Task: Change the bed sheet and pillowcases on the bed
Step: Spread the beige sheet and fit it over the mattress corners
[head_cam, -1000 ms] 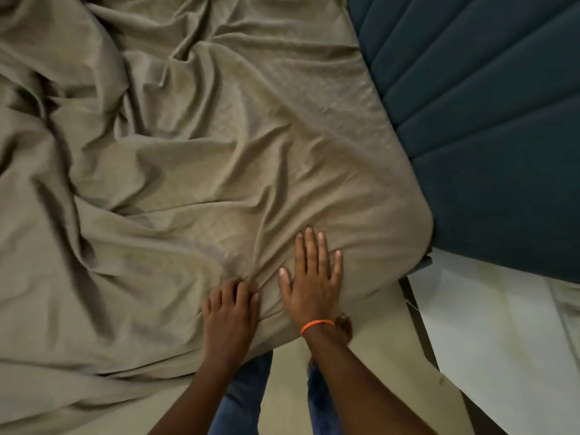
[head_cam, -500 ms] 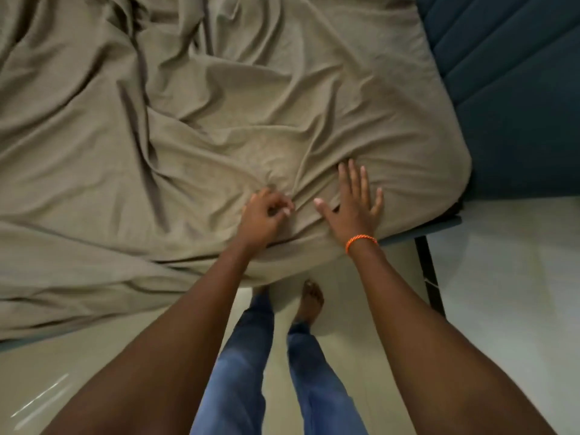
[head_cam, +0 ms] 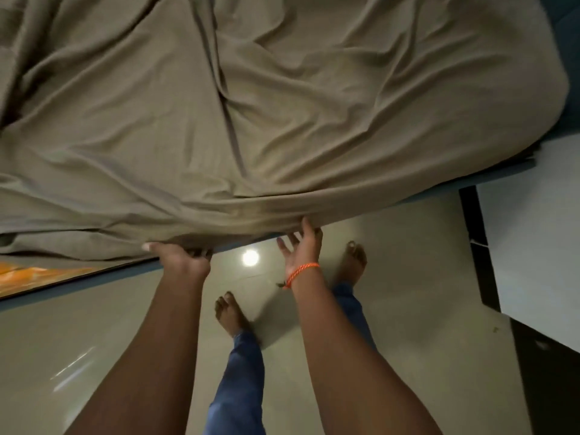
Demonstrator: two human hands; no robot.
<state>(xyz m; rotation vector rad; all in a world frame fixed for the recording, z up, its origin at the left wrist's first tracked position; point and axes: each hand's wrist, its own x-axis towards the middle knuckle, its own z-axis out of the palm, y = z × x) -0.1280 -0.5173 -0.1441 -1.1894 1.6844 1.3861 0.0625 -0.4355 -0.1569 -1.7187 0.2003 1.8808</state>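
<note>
Fingers of two hands, left (head_cam: pixel 185 260) gripping, right (head_cam: pixel 300 246) touching one sheet (head_cam: pixel 282 120).

The bed (head_cam: pixel 439 193) carries a wrinkled taupe bed sheet (head_cam: pixel 282 105) draped over its near edge; the glossy floor (head_cam: pixel 78 340) bears two bare feet

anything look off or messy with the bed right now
The taupe sheet is heavily wrinkled, with deep folds running across the mattress. Its near edge hangs loose and untucked, where the left hand grips it and the right hand touches it. No tears or stains show.
</note>
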